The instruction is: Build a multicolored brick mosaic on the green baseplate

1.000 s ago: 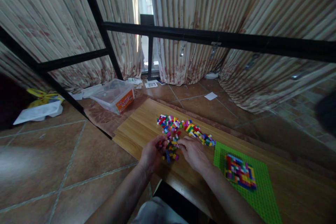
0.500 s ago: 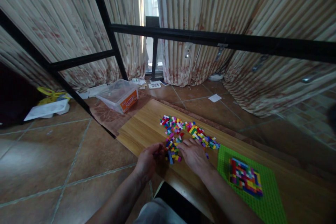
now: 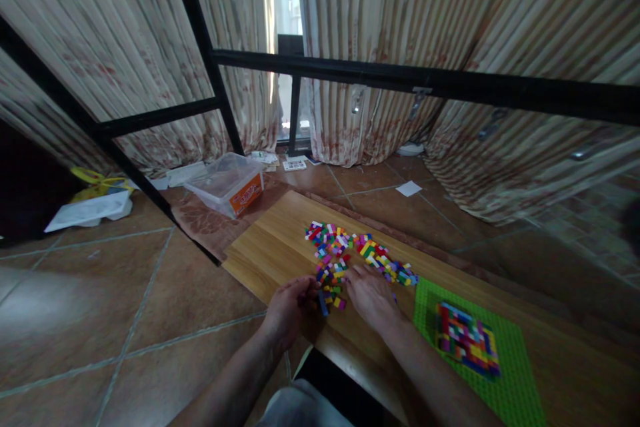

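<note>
Many small toy building bricks (image 3: pixel 375 251) in mixed colours lie in a loose pile on a wooden tabletop (image 3: pixel 265 240). My left hand (image 3: pixel 290 305) is at the pile's near left side, fingers curled in; whatever they hold is hidden. Right by its fingertips is a long blue brick (image 3: pixel 323 304). Across the near bricks, my right hand (image 3: pixel 371 295) reaches in with bent fingers held together, its fingertips among the bricks; anything pinched there is too small to make out. On the right, a green baseplate (image 3: pixel 520 353) carries a multicoloured block of joined bricks (image 3: pixel 469 340).
A clear plastic box (image 3: pixel 220 180) with an orange label stands beyond the table's left end. Black metal bars (image 3: pixel 375 72) cross in front of striped curtains (image 3: pixel 400 7). White paper (image 3: pixel 409 188) and a white tray (image 3: pixel 90 209) lie on the tiled floor.
My left hand has edged right, up to the long blue brick, which has shifted slightly. The fingertips of my right hand have drawn back a little to the right.
</note>
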A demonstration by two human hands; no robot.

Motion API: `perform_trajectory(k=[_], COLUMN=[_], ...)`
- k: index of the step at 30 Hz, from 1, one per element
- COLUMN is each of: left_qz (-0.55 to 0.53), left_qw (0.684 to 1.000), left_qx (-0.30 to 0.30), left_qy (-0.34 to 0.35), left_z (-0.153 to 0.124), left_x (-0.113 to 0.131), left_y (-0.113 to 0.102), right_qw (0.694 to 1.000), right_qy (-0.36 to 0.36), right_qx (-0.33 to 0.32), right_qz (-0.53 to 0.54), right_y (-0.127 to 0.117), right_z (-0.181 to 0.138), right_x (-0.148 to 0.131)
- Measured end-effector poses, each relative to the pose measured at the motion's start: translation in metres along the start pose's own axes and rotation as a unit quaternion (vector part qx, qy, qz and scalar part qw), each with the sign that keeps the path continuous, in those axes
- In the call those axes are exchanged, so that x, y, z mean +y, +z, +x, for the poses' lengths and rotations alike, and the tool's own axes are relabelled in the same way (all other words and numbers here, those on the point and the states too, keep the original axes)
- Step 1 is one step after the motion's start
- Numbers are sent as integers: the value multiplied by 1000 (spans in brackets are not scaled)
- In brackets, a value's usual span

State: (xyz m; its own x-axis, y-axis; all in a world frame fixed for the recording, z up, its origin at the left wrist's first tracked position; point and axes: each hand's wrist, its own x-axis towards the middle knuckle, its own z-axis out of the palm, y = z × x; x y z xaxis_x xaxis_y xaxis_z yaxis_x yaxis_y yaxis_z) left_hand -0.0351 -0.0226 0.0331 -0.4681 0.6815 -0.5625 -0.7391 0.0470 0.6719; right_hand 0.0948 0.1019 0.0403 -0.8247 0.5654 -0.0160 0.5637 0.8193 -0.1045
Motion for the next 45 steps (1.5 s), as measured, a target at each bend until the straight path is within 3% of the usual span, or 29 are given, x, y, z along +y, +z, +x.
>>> perform_trajectory(k=[8, 14, 20, 25, 34, 45], left_qz=[-7, -91, -85, -70, -61, -53], left_qw=[1000, 991, 993, 995, 996, 997], left_qx=[-11, -36, 15, 46, 39, 18], left_qy=[-10, -94, -78, -62, -56, -43], left_z=[-4, -6, -1, 3, 0, 6], left_x=[-1, 7, 16, 17, 14, 8], left_y=[10, 21, 7, -6, -6, -3], right_qw=[982, 943, 975, 988, 991, 993], right_qy=[71, 4, 28, -23, -83, -99], right_qx=[73, 87, 72, 13, -48, -54], right_qz=[162, 322, 209, 149, 93, 34], right_y=[-8, -25, -10, -4, -8, -6], right_z=[-2, 0, 11, 19, 33, 37], right_x=[4, -30, -20, -16, -16, -12])
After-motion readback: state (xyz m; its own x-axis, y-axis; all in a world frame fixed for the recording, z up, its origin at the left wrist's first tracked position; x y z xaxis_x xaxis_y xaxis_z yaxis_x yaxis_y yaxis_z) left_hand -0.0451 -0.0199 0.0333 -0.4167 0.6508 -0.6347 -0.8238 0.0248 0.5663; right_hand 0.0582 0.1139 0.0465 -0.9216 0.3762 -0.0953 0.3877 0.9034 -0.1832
